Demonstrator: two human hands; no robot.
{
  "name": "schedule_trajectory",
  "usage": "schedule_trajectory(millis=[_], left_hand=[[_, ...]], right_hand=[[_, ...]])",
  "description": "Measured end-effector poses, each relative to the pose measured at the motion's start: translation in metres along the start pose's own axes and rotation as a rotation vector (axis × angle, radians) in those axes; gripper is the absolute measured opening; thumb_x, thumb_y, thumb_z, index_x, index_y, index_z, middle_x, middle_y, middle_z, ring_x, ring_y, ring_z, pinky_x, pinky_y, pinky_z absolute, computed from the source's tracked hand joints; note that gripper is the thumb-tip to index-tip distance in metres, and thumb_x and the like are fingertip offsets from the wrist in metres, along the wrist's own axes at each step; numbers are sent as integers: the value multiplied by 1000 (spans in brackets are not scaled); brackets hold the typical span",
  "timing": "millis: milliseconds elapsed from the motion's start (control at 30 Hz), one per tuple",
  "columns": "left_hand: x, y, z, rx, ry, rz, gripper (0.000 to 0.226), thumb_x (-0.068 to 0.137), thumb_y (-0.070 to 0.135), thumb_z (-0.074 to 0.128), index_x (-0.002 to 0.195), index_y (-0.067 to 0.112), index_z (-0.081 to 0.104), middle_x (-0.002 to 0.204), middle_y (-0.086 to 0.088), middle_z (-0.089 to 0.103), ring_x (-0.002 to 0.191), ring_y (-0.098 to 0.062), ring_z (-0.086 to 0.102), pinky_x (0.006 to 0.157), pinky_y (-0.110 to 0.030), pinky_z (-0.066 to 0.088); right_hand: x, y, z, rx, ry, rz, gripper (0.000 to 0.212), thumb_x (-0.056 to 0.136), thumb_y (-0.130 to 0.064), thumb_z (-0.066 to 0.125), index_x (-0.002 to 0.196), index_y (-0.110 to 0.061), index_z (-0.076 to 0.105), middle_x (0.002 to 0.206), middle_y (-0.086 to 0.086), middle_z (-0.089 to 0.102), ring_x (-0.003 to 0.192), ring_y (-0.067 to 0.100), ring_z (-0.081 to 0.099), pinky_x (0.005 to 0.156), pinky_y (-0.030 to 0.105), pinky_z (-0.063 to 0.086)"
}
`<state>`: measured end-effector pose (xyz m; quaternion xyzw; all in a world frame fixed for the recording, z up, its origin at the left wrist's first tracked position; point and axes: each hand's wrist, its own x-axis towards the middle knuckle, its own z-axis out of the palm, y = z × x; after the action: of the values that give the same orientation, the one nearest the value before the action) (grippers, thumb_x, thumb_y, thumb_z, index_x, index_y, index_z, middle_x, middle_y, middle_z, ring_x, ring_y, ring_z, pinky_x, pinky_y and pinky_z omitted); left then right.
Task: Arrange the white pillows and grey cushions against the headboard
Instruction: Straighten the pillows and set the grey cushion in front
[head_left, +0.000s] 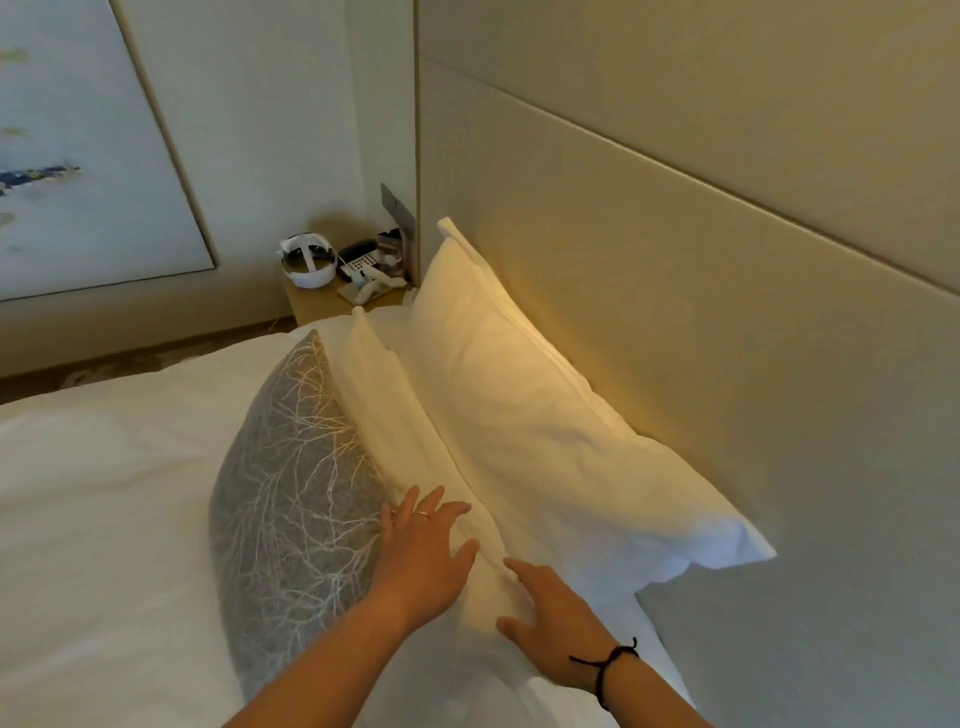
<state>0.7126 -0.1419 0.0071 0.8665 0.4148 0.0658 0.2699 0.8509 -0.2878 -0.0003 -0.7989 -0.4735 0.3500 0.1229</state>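
Two white pillows stand in a row against the beige headboard (701, 322). The rear pillow (530, 415) leans on the headboard, and the front pillow (410, 431) leans on the rear one. A grey cushion (291, 483) with a white branch pattern stands upright against the front pillow. My left hand (421, 561) lies flat with fingers spread where the cushion meets the front pillow. My right hand (550, 618) rests with fingers spread on the near end of the front pillow. Neither hand grips anything.
The white bed cover (104, 519) stretches to the left. A bedside table (322, 301) beyond the pillows carries a white headset (306, 265), a phone and small items. A framed picture (78, 156) hangs on the left wall.
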Motion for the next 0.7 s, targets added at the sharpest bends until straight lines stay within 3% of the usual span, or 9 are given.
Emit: schedule_trajectory(millis=[133,300,400,467,533,600,700], left_hand=[[9,21,2,-38,-48,81,39,94,52,47,132,45,47,159,7,29,150,-19,6,119,-51,-3],[22,42,-1,-82,-61,141,34,97,48,45,130,44,47,155,11,33,148,-17,14,119,-50,0],[29,47,0,-81,-83,203,31,98,42,46,128,43,50,146,16,44,141,-12,30,120,-47,12],[38,51,0,-179,-97,226,24,96,31,50,116,42,58,128,19,59,123,-7,51,111,-38,35],[49,60,0,-242,-73,222,24,93,25,52,102,44,63,102,24,68,97,1,63,91,-31,52],[64,71,0,-230,-43,225,22,93,26,51,98,43,65,89,27,68,85,4,63,81,-29,55],[95,91,3,-163,-13,263,20,93,30,52,103,40,66,89,28,67,85,4,62,80,-27,55]], right_hand=[[-30,9,-45,-22,156,63,64,95,-49,51,151,-35,22,149,-3,38,134,18,40,111,38,33],[-46,28,-100,-119,433,145,56,96,-43,52,147,-33,31,133,-4,55,118,19,54,103,38,37],[-35,47,-126,-80,543,190,45,99,-36,46,143,-28,41,130,1,59,117,22,55,101,40,41],[-21,60,-141,-82,592,215,36,101,-32,43,134,-25,54,129,1,61,116,22,56,99,39,45],[-3,69,-154,-195,637,228,30,100,-30,43,122,-24,63,121,0,66,108,23,60,88,37,50],[18,73,-165,-308,644,215,29,100,-28,42,117,-24,65,114,0,67,98,24,62,79,36,52],[52,76,-178,-308,546,188,31,99,-24,45,129,-24,55,117,4,63,97,27,62,81,38,53]])
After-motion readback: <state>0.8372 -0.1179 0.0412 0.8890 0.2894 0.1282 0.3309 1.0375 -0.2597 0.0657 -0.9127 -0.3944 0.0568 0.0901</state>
